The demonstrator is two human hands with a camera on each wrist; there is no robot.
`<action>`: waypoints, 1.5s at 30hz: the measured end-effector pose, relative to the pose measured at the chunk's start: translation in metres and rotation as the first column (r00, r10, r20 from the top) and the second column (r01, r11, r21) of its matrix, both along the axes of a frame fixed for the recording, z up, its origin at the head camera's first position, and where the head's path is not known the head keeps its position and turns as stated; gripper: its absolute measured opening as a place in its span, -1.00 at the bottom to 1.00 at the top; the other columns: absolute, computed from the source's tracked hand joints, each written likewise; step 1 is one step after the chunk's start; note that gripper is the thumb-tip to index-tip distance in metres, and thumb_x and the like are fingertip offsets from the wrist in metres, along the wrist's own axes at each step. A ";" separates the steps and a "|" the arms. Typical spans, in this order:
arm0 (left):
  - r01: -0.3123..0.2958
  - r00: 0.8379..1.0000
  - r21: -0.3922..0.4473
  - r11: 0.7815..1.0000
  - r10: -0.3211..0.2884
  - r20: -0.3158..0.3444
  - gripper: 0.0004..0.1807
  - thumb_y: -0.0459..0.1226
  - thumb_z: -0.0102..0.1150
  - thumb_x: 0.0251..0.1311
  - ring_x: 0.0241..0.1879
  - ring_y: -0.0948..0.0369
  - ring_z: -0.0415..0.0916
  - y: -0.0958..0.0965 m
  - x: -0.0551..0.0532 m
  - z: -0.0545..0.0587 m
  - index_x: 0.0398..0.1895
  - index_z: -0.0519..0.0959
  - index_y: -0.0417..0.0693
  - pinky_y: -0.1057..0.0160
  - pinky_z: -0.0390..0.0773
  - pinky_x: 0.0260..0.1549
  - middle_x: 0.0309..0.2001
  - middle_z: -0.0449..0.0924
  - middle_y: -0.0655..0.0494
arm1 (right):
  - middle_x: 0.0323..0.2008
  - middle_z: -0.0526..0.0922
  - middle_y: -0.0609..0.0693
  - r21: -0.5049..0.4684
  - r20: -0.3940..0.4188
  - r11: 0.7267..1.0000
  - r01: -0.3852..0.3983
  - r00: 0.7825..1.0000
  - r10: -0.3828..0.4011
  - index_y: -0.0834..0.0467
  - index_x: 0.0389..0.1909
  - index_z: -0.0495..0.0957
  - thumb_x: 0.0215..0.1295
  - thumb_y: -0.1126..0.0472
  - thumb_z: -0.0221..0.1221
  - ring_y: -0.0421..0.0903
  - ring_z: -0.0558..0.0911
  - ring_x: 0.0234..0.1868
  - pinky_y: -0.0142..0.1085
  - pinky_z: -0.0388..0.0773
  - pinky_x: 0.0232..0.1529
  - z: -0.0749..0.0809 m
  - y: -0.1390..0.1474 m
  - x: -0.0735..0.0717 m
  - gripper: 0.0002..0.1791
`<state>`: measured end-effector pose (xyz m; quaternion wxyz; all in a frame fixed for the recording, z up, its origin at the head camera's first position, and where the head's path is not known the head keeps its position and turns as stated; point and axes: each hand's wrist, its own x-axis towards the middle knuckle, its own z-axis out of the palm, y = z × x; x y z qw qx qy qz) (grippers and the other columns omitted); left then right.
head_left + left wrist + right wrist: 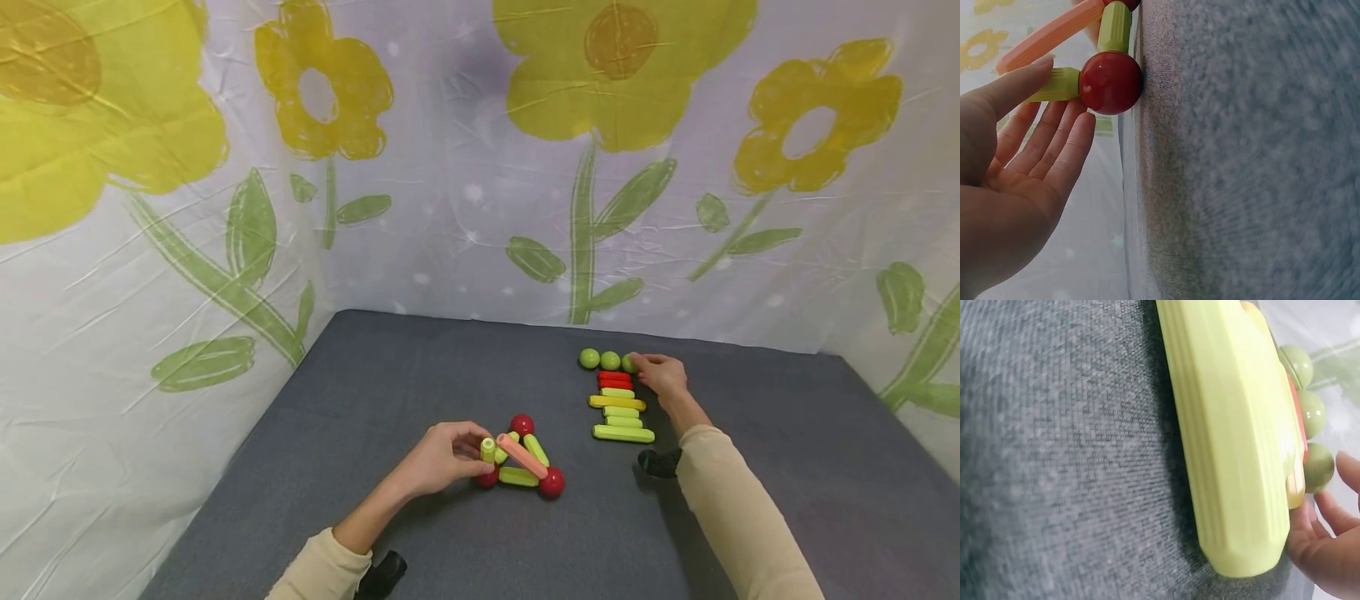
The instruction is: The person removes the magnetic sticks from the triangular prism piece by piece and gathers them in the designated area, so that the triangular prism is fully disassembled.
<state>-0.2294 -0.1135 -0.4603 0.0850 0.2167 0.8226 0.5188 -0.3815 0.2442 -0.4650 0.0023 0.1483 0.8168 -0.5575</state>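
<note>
My left hand [444,457] pinches an upright yellow-green stick [1060,85] between thumb and fingers. This stick stands on a red ball [1111,82], one corner of a triangle of three red balls joined by short yellow-green sticks [519,477]. From the right-hand corner ball [552,482], a salmon-pink stick [522,456] slants up. At the far right, my right hand [662,377] has its fingertips around the end green ball [1319,467] of a row of three. The thumb and fingers lie on either side of that ball.
Between the green balls [589,358] and me lies a column of loose sticks: red ones [615,380], a long yellow one [617,403], short yellow-green ones and a long yellow-green one [623,434]. Flower-printed cloth [450,208] walls the grey table [420,358] at back and sides.
</note>
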 end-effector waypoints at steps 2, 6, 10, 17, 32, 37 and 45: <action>-0.002 1.000 0.001 1.000 0.002 0.005 -0.69 -0.35 0.38 0.07 -0.24 0.18 0.59 0.000 0.000 0.000 -0.10 0.60 -0.20 0.29 0.59 -0.31 -0.22 0.62 0.10 | 0.20 0.33 0.40 -0.030 -0.004 0.999 -0.015 1.000 0.015 0.47 0.29 0.23 0.43 0.05 0.02 0.22 0.43 0.15 -0.10 0.43 0.12 -0.001 0.002 0.001 -0.36; -0.002 1.000 0.000 1.000 0.002 0.012 -0.69 -0.36 0.38 0.07 -0.24 0.19 0.59 0.000 0.001 0.000 -0.10 0.60 -0.20 0.29 0.59 -0.30 -0.22 0.61 0.10 | 0.22 0.32 0.39 -0.068 -0.012 0.998 0.008 1.000 -0.009 0.43 0.35 0.14 0.46 -0.02 -0.06 0.20 0.40 0.19 -0.12 0.41 0.14 -0.003 0.007 0.003 -0.31; 0.007 1.000 0.011 1.000 -0.007 0.013 -0.69 -0.37 0.37 0.07 -0.23 0.18 0.60 0.000 0.000 0.000 -0.10 0.59 -0.21 0.27 0.60 -0.29 -0.21 0.62 0.09 | 0.18 0.38 0.33 -0.105 -0.050 0.991 0.086 0.994 -0.092 0.37 0.37 0.16 0.47 -0.07 -0.11 0.07 0.48 0.06 -0.13 0.43 0.11 0.002 0.010 0.010 -0.32; 0.021 1.000 0.019 1.000 -0.021 -0.002 -0.68 -0.39 0.39 0.05 -0.22 0.16 0.60 -0.001 -0.001 0.001 -0.10 0.59 -0.22 0.26 0.61 -0.28 -0.20 0.62 0.06 | -0.01 0.47 0.12 -0.214 -0.128 0.975 0.057 0.988 -0.086 0.30 0.28 0.29 0.43 -0.12 -0.05 -0.26 0.50 -0.23 -0.31 0.49 -0.07 0.021 0.008 0.030 -0.36; 0.047 0.999 0.013 0.999 -0.047 0.014 -0.63 -0.38 0.38 0.06 -0.08 0.09 0.56 0.000 -0.001 -0.004 -0.03 0.56 -0.21 0.15 0.57 -0.11 -0.12 0.59 0.05 | -0.02 0.46 0.18 -0.226 -0.113 0.893 -0.389 0.921 0.373 0.36 0.22 0.28 0.46 -0.06 -0.03 0.00 0.51 -0.05 -0.30 0.50 -0.05 0.031 -0.037 0.087 -0.41; 0.036 0.998 0.009 0.999 -0.037 0.045 -0.59 -0.40 0.39 0.03 -0.09 0.08 0.56 0.002 -0.002 -0.005 0.00 0.55 -0.21 0.19 0.59 -0.14 -0.12 0.58 0.05 | -0.10 0.51 0.17 -0.267 -0.125 0.777 -0.570 0.820 0.558 0.41 0.17 0.31 0.44 0.01 0.04 -0.02 0.54 -0.10 -0.30 0.53 -0.09 0.024 -0.054 0.099 -0.44; 0.039 0.998 -0.041 0.998 -0.037 0.044 -0.59 -0.41 0.41 0.00 -0.10 0.05 0.56 0.007 -0.003 -0.003 -0.03 0.56 -0.22 0.16 0.58 -0.12 -0.15 0.57 0.06 | 0.04 0.51 0.26 -0.185 -0.090 0.568 -0.802 0.589 0.803 0.40 0.21 0.34 0.37 0.17 0.14 0.10 0.51 0.01 -0.08 0.48 0.06 0.019 -0.076 0.111 -0.49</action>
